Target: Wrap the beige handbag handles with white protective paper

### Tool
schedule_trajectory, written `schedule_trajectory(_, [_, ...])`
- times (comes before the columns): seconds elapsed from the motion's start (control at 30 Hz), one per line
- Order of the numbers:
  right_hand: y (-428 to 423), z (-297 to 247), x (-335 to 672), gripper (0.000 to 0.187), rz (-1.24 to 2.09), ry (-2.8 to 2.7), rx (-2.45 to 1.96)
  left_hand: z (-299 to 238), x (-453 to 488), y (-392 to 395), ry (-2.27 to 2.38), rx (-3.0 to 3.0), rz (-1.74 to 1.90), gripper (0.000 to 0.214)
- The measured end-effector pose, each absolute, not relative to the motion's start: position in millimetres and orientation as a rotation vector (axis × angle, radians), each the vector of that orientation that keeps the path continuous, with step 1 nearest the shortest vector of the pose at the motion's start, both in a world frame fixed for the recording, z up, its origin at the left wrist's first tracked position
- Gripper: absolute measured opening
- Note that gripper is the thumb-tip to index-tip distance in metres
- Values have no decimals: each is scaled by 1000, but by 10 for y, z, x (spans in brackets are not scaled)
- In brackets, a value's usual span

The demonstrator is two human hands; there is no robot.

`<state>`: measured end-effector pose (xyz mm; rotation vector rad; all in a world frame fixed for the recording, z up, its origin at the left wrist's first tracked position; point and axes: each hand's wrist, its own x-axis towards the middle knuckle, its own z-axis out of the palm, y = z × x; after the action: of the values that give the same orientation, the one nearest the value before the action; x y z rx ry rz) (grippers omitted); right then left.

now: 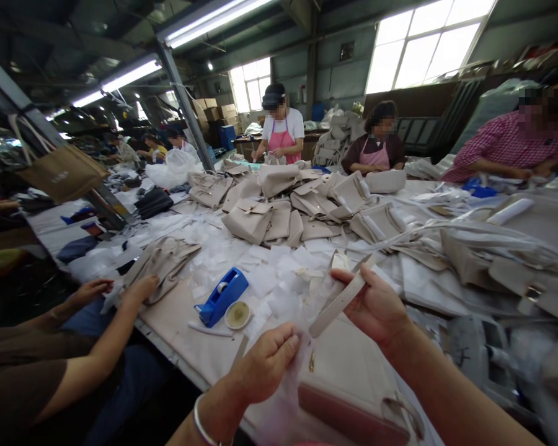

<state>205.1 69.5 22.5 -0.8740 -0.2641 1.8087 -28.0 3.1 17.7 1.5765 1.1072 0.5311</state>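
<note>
Above the near part of the worktable point(181, 310), the right hand point(379, 303) is pinching a pale beige strap point(338, 303) between thumb and fingers, the index finger lying along its far side and the grip closed around it. The left hand point(267, 359) is keeping its fingers curled and pressed together, thumb against them, with thin translucent film point(303, 352) showing at the tips and blurring below. A slim pale strip point(240, 350) is showing behind the left hand; whether the fingers are holding it, I cannot tell.

The strap is slanting down leftward from the right fingers, its rounded end hanging just beside the left fingertips, apart from them. Beneath both hands, a beige bag point(353, 365) is lying on the table, its small gold clasp point(312, 361) sitting just below the strap's end.

The left forearm, wearing a silver bangle point(199, 422), is angling up from the bottom edge; the right forearm is slanting in from the lower right corner, the wrist bent slightly inward. Left of the hands, a blue tape dispenser point(223, 294) is standing near a small round dish point(237, 315), while farther back a pile of beige bags point(265, 217) is spreading across the table.
</note>
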Motion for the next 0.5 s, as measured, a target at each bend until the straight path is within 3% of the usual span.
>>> schedule_trajectory(0.27, [703,196,2045,63,1810,-264,-841,-18,-259,23,1251,1160,756,19])
schedule_trajectory(0.5, [698,262,2007,62,1837,-253,-822,61,-229,0,1312,1229,749,15])
